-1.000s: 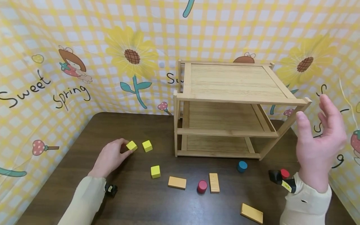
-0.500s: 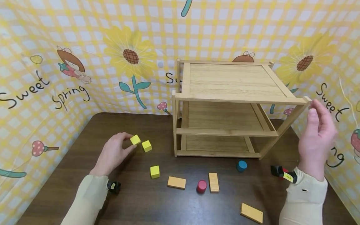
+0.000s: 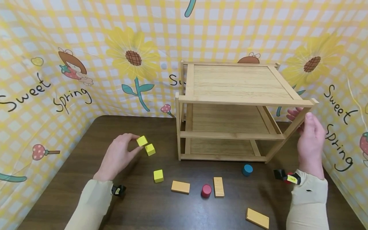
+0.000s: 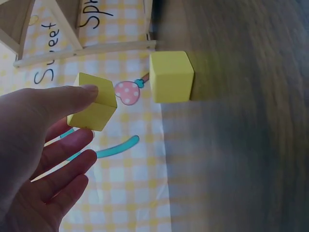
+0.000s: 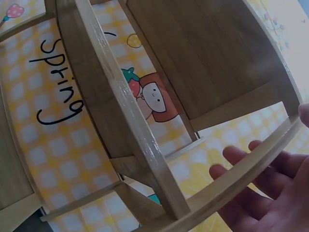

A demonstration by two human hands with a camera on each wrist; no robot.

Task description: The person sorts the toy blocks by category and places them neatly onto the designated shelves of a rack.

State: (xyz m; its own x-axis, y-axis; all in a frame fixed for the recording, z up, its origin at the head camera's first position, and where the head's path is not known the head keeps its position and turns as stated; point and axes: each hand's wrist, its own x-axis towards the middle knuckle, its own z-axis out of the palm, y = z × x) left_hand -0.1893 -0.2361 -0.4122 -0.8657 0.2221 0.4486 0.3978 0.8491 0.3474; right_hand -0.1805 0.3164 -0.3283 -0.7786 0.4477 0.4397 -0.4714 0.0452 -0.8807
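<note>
The left hand (image 3: 118, 156) has a yellow cube (image 3: 141, 141) pinched between the thumb and the finger next to it, while the remaining fingers sit loosely bent below, holding nothing. From its wrist camera the cube looks tilted and lifted clear of the table (image 3: 135, 209). A second cube (image 3: 150, 149) stands on the wood just beside it; seen from above the two nearly meet, but from the wrist there is a gap. A third cube (image 3: 158, 176) lies nearer the person, apart from both.

Over on the other side, the right hand (image 3: 311, 145) is at the slanting front post (image 3: 289, 134) of a three-tier wooden rack (image 3: 241, 83). Its fingers are spread and slightly bent behind the post, with the thumb on the near side; I can't tell whether they touch it.

In front of the rack I see a flat block (image 3: 180, 187) lying near the third cube, then a red cylinder (image 3: 206, 190) just beside an upright-pointing block (image 3: 218, 187). A blue cylinder (image 3: 247, 170) stands close to the rack's foot, and another block (image 3: 257, 218) lies towards the table's near edge. Yellow checked cloth (image 3: 161, 19) hangs behind everything.
</note>
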